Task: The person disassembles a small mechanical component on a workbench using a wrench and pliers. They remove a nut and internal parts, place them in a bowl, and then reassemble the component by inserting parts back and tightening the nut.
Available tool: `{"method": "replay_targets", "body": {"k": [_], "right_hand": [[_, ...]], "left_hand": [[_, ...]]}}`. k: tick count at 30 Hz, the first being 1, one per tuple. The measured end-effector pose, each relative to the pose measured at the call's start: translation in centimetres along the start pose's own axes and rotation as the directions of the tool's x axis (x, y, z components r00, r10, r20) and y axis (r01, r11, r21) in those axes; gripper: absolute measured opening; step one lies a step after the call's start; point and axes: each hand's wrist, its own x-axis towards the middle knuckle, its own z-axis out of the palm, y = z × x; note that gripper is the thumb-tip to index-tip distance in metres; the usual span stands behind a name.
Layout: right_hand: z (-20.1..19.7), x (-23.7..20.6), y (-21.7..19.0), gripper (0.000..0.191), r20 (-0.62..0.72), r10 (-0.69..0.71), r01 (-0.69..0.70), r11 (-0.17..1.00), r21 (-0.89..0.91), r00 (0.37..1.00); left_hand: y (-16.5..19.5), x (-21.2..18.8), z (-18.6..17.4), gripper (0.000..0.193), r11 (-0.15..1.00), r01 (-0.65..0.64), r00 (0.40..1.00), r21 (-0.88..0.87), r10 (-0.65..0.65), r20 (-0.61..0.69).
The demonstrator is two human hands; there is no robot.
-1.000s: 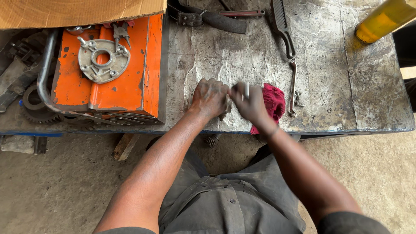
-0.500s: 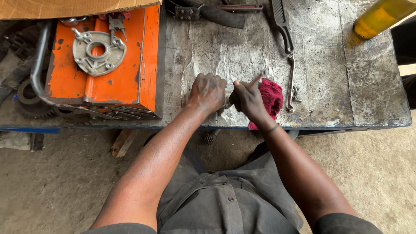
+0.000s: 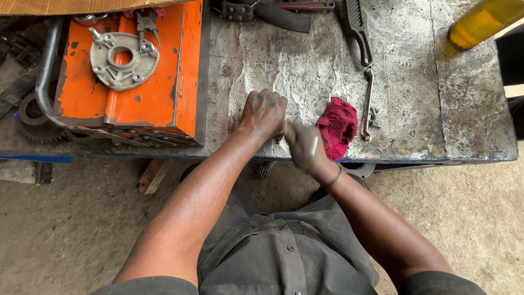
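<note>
Slim pale tool (image 3: pixel 314 146) between right fingers (image 3: pixel 301 143)

Soft, even daylight falls across the metal bench (image 3: pixel 415 114); its worn sheet surface shows pale, dull sheen rather than hard glare; shadows are faint and short, darkest beneath the bench edge; the right hand (image 3: pixel 305 146) is slightly smeared by motion blur; the left hand (image 3: pixel 263 112) reads sharp; straight edges bow mildly toward the frame corners.
</note>
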Motion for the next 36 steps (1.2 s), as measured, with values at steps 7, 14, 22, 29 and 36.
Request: {"method": "replay_targets", "body": {"k": [7,14,22,29,36], "right_hand": [[0.1,-4.4,2.7,0.032,-0.049,-0.604,0.584,0.785,-0.204,0.795],[-1.7,2.5,2.7,0.053,0.137,0.151,-0.204,0.762,0.615,0.979],[-3.0,7.0,-1.4,0.046,0.313,0.38,-0.486,0.765,0.423,0.87],[-3.0,8.2,-0.3,0.049,0.298,0.507,-0.587,0.66,0.469,0.809],[-0.9,6.6,1.1,0.048,0.122,0.341,-0.357,0.806,0.472,0.932]], "left_hand": [[-0.4,0.0,0.4,0.016,0.994,0.089,0.972,-0.056,-0.074,0.222],[0.0,-0.2,0.2,0.016,0.999,0.041,0.99,0.023,-0.043,0.138],[0.1,-0.1,-1.0,0.018,0.992,0.123,0.959,0.036,-0.128,0.254],[0.2,-0.3,-1.1,0.015,0.998,0.051,0.978,0.041,-0.058,0.2],[0.0,-0.2,-0.9,0.033,0.993,0.115,0.93,0.014,-0.112,0.349]]}}
